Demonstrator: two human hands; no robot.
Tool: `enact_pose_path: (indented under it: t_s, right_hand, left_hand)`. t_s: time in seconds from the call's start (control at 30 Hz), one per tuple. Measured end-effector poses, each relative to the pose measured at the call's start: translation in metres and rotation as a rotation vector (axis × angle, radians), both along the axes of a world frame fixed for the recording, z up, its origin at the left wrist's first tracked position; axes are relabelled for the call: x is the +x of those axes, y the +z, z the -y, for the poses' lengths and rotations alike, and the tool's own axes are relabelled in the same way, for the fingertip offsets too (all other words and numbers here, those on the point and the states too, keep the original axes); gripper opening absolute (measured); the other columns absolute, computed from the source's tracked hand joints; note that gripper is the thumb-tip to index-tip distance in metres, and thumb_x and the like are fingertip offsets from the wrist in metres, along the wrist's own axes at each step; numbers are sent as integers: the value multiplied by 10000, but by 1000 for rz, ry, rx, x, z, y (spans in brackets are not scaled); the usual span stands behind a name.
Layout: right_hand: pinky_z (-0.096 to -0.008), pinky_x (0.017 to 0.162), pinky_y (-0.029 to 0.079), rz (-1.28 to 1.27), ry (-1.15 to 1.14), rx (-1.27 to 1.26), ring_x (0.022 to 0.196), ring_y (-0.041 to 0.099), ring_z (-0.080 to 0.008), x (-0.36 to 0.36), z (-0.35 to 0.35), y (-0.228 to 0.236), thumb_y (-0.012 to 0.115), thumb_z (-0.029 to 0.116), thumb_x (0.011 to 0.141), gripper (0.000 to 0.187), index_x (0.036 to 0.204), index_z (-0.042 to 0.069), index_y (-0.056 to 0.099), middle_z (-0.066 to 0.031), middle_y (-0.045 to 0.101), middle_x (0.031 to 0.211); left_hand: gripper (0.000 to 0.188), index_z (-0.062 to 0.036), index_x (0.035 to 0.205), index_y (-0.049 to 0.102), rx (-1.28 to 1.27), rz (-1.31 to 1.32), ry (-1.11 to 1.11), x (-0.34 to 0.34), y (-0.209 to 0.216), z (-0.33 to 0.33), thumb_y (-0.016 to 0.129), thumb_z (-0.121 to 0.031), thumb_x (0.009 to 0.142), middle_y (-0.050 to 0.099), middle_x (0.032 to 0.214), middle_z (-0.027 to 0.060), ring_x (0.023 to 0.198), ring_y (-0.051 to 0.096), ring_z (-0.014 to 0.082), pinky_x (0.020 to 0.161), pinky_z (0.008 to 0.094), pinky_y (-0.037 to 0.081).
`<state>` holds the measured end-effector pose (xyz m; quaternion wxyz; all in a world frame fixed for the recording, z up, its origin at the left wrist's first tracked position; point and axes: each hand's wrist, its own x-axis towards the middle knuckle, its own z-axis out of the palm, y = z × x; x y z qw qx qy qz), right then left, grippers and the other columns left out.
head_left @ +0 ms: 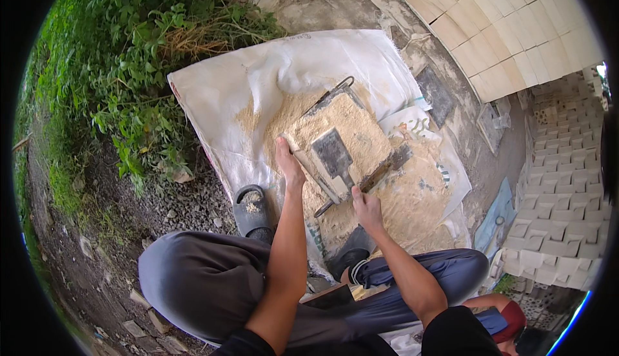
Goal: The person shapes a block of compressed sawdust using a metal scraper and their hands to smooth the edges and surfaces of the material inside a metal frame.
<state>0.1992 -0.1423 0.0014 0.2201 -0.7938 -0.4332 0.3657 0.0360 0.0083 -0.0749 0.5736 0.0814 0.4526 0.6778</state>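
A square mold (335,198) with wire loops at two of its ends lies on a white woven sack (225,85), filled with tan sandy powder (358,114). My left hand (289,164) is closed at the mold's left edge, its fingers partly hidden. My right hand (367,209) grips the handle of a trowel (331,152) with a flat grey rectangular blade. The blade lies flat on the powder near that left edge. Loose powder surrounds the mold and covers part of the sack.
Leafy plants (135,85) and gravel (184,201) border the sack on the left. Stacked pale tiles (496,27) and molded blocks (554,208) stand at right. A dark flat slab (435,95) lies beyond the sack. My grey clog (251,211) rests on its near edge. Another person (509,317) is at lower right.
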Motion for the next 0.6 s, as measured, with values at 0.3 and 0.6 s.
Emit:
enact_pose_path:
  t_s: [0.3,0.6]
  right_hand:
    - [-472,573,400,157,29,-131,503,513,-365,3,18,-21,461,630,869,775,587,-85,561,-233,490,506]
    - [-429,530,372,-21,33,95,463,451,-267,-17,-24,6,478,553,905,705,576,-70,523,-179,445,476]
  left_hand:
    - [500,105,1221,489,2,-48,-91,-3,3,1,389,-335,1005,550,1189,121,1070,491,174,969,298,351]
    - [488,87,1138,550,13,-146,2,-9,0,2,409,-357,995,586,1073,100,995,496,157,922,295,370]
